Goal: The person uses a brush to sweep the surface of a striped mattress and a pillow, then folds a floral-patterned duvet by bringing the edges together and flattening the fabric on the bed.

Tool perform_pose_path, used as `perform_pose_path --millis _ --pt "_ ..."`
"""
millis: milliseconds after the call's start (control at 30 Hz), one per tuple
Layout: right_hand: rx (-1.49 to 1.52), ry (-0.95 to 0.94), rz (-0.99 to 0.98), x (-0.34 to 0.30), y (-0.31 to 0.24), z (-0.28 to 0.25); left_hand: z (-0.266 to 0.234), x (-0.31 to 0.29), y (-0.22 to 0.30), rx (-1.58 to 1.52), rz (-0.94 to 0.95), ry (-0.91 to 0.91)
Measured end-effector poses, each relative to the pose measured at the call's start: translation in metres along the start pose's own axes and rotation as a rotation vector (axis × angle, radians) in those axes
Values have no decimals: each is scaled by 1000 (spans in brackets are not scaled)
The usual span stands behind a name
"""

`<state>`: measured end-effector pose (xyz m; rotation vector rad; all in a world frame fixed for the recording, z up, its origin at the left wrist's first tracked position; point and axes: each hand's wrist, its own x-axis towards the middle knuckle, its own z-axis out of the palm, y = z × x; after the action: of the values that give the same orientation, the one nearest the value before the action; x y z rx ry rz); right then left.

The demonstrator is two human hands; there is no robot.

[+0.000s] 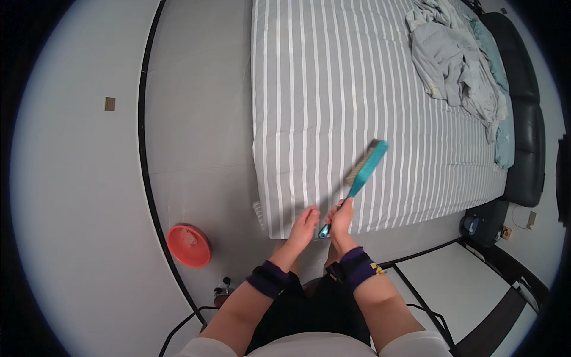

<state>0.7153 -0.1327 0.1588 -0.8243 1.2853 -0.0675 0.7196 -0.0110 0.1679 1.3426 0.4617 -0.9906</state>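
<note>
A teal bed brush (370, 162) with pale bristles slants over the grey-and-white striped bed sheet (321, 107). My right hand (341, 218) is closed around its handle, and the handle's end pokes out below my fist. The bristles face left; whether they touch the sheet I cannot tell. To the left of the handle, my left hand (305, 225) is at the near edge of the bed, its fingers loosely bent with nothing visible in them. Dark purple bands circle both of my wrists.
A crumpled grey cover (452, 59) lies at the far right of the bed, beside teal pillows (504, 140) and a black headboard (524, 113). On the floor at left stands a red basin (205, 249) with something pale inside. A dark bedside cabinet (485, 225) is at right.
</note>
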Motion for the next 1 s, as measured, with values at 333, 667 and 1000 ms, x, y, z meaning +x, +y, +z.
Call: perform_pose_path --millis 333,667,1000 --pt "-985 -953 -18 -72 61 93 -106 -27 38 -169 94 349" --pt "-375 -281 -143 6 -107 -88 150 55 69 589 256 -259" --pt "204 -113 -9 222 -236 -62 183 123 83 399 229 -163"
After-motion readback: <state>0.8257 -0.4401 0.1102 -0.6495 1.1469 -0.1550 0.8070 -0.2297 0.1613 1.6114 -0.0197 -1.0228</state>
